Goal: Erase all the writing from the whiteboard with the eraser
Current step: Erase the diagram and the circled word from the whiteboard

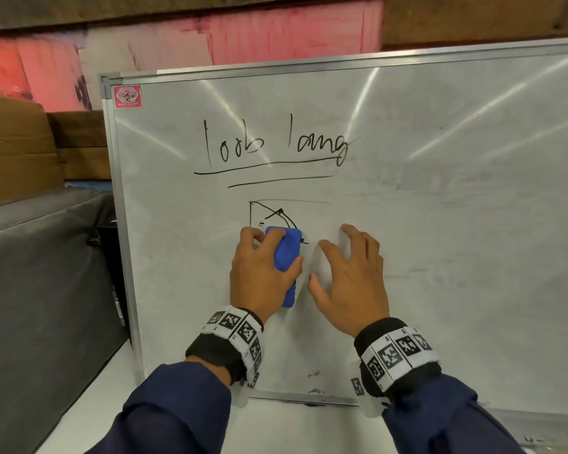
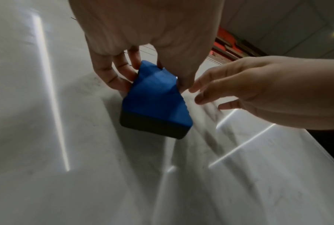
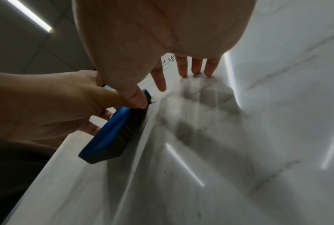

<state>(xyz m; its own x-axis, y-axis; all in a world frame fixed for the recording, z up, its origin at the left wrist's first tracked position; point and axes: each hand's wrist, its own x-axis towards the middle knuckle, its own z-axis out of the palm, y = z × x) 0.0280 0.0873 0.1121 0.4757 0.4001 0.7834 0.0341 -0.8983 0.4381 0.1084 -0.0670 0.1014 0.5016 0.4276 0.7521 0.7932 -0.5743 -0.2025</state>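
A whiteboard (image 1: 440, 224) leans upright with black handwriting (image 1: 273, 145) near its top, two underlines below that, and part of a drawing (image 1: 273, 214) lower down. My left hand (image 1: 263, 273) grips a blue eraser (image 1: 287, 260) with a black felt face (image 2: 152, 127), pressed to the board at the drawing's lower edge. My right hand (image 1: 348, 276) is just right of the eraser, fingers spread and straight, with fingertips (image 3: 196, 73) touching the board. It holds nothing. The board (image 3: 239, 137) around the hands shows grey smears.
A red sticker (image 1: 127, 97) marks the board's top left corner. A grey covered block (image 1: 46, 273) and brown cardboard boxes (image 1: 17, 149) stand to the left. The board stands on a white tabletop (image 1: 276, 430). Pink sheeting (image 1: 243, 31) hangs behind.
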